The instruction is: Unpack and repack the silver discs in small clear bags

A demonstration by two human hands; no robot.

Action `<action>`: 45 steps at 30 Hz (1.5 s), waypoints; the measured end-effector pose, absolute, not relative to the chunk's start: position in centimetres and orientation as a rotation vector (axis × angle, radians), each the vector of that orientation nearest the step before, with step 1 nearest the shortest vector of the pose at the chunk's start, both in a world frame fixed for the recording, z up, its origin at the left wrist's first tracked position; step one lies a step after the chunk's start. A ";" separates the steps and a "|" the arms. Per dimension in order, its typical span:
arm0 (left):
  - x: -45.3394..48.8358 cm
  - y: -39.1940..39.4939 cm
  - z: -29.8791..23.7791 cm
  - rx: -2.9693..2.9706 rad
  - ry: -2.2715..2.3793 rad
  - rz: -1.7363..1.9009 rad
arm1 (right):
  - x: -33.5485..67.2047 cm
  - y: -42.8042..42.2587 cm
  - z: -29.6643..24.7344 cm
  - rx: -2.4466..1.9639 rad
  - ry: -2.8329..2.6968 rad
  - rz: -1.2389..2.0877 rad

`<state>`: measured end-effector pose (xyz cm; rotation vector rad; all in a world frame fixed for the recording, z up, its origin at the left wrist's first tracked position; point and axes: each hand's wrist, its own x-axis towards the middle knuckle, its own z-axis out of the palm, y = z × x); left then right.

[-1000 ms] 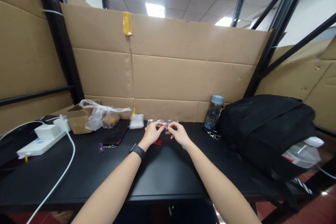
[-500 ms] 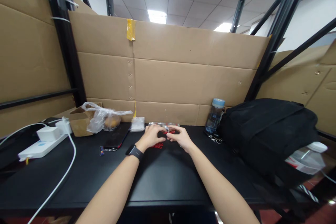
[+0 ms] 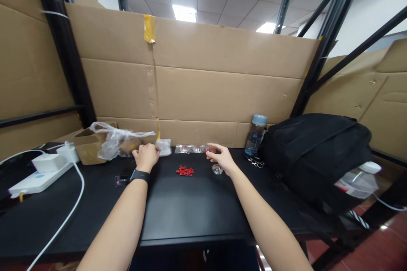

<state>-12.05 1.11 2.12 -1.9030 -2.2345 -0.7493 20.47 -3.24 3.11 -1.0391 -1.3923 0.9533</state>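
My left hand [image 3: 146, 157] reaches to the left edge of a small stack of clear plastic bags [image 3: 164, 147]. Its fingers curl away from me, so their tips and anything in them are hidden. My right hand [image 3: 221, 160] hovers over the right side of the table, thumb and forefinger apart, with nothing plainly held. Just below it lies a small clear round piece [image 3: 217, 169]. Behind its fingertips runs a row of small clear packets [image 3: 187, 149], some with red bits inside. A little pile of red cord loops [image 3: 185, 171] rests on the table between my hands.
A white power strip [image 3: 41, 178] with cables and a cardboard box [image 3: 90, 148] stand left, beside a knotted plastic bag [image 3: 112, 146]. At right are a water bottle [image 3: 255, 135], keys [image 3: 255, 162] and a black backpack [image 3: 318, 156]. Cardboard walls [image 3: 197, 93] enclose the black table [image 3: 193, 216].
My hands have parted from the middle. The left has gone left to the plastic bag stack; the right stays near the packets. The red loops and clear round piece now show plainly.
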 end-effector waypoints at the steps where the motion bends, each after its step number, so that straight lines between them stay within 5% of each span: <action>1: -11.9 0.9 2.5 -1.874 -2.228 -0.789 | 20.6 -3.3 3.2 -1.036 -1.388 0.949; 7: -6.3 -1.3 4.0 -2.090 -1.800 -1.092 | 21.7 -3.0 3.5 -1.042 -1.356 0.917; 14: 2.0 -2.1 1.4 -2.631 -1.405 -0.794 | 23.0 -2.2 3.1 -1.119 -1.425 0.776; 23: -0.1 -0.9 0.2 -2.929 -1.290 -0.569 | 23.0 -1.4 1.9 -1.306 -1.794 0.336; 45: -0.5 -0.3 -0.5 -2.977 -1.343 -0.368 | 22.1 1.7 -0.1 -1.424 -2.073 0.353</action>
